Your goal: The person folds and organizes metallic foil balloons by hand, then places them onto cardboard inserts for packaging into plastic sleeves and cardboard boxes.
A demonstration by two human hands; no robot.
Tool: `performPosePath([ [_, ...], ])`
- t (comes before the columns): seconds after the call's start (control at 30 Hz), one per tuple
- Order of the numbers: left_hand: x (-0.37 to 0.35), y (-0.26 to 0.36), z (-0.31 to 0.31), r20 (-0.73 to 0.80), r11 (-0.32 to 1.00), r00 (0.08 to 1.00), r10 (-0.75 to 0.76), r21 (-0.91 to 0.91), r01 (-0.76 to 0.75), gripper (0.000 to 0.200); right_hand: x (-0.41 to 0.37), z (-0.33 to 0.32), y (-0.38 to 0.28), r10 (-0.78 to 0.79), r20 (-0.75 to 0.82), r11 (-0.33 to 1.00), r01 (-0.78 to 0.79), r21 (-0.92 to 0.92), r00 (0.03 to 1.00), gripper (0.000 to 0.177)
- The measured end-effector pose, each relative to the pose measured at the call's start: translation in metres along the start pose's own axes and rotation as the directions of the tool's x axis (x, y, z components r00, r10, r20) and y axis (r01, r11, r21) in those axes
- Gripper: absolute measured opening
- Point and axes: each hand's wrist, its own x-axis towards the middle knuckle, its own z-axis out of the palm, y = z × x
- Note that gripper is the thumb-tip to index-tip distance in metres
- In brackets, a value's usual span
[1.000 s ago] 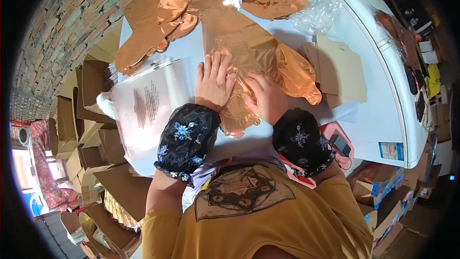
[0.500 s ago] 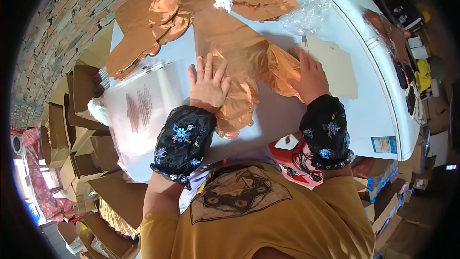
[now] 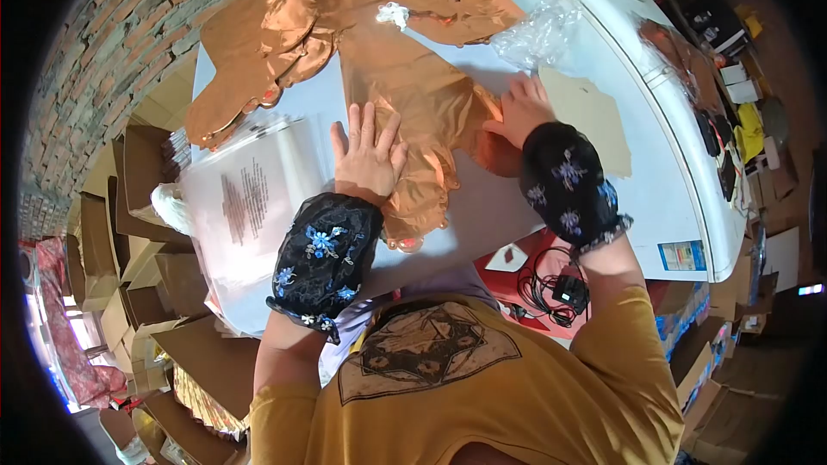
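Centrally, a crinkled copper-coloured metallic foil piece [image 3: 422, 112] lies on a pale tabletop [image 3: 508, 207], between the person's two hands. Its long axis runs from the upper centre of the frame down to a rounded tip at lower centre; a side lobe branches off towards right of centre.

Left hand [image 3: 369, 155]: palm down, fingers spread and straight, grasping nothing, laid at the foil's left edge. Most of the foil's body lies to the right of these fingers. Right hand [image 3: 524, 110]: at the side lobe, thumb apart from the bent fingers; cannot tell whether they pinch the foil or merely rest there. For that lobe, the right hand is the nearer; for the long strip and lower tip, the left.

About them: a stack of clear printed plastic bags [image 3: 250, 198] at left of centre, beige flat card [image 3: 590, 125] just beside the right hand, crumpled clear plastic film [image 3: 538, 30] above it. Further copper foil shapes [image 3: 297, 26] spread across the upper left and upper centre.

Hard to make out: the foil's upper end, where it meets the other shapes; the right palm's underside; the lobe's part beneath that hand; the print on the bags.
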Motion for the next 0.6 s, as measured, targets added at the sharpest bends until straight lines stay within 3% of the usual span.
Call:
performPosePath([
  [0.1, 0.001, -0.001, 0.0, -0.005, 1.0, 1.0, -0.004, 0.004, 0.004, 0.053, 0.019, 0.005, 0.002, -0.005, 0.13, 0.999, -0.002, 0.051, 0.992, 0.07],
  [0.2, 0.0, -0.001, 0.001, -0.007, 1.0, 1.0, -0.006, 0.0, 0.006, 0.053, 0.033, -0.004, 0.009, -0.079, 0.376, 0.981, 0.005, 0.192, 0.923, 0.066],
  [0.3, 0.001, 0.0, -0.001, -0.003, 1.0, 1.0, -0.012, -0.007, 0.012, 0.053, 0.028, -0.001, 0.009, -0.112, 0.137, 0.973, 0.081, 0.214, 0.984, 0.062],
  [0.4, 0.001, 0.0, -0.001, -0.028, 1.0, 1.0, -0.01, -0.018, 0.01, 0.053, 0.012, -0.019, 0.002, 0.113, 0.23, 0.747, -0.235, 0.622, 0.967, 0.04],
  [0.53, 0.0, 0.0, 0.0, -0.078, 1.0, 0.997, -0.007, -0.018, 0.005, 0.053, -0.025, -0.07, -0.008, 0.112, 0.227, 0.594, -0.248, 0.765, 0.967, 0.031],
  [0.6, 0.0, 0.0, 0.0, -0.087, 1.0, 0.996, -0.01, -0.026, 0.008, 0.052, -0.028, -0.063, -0.019, 0.033, 0.067, 0.475, -0.075, 0.877, 0.997, 0.025],
])
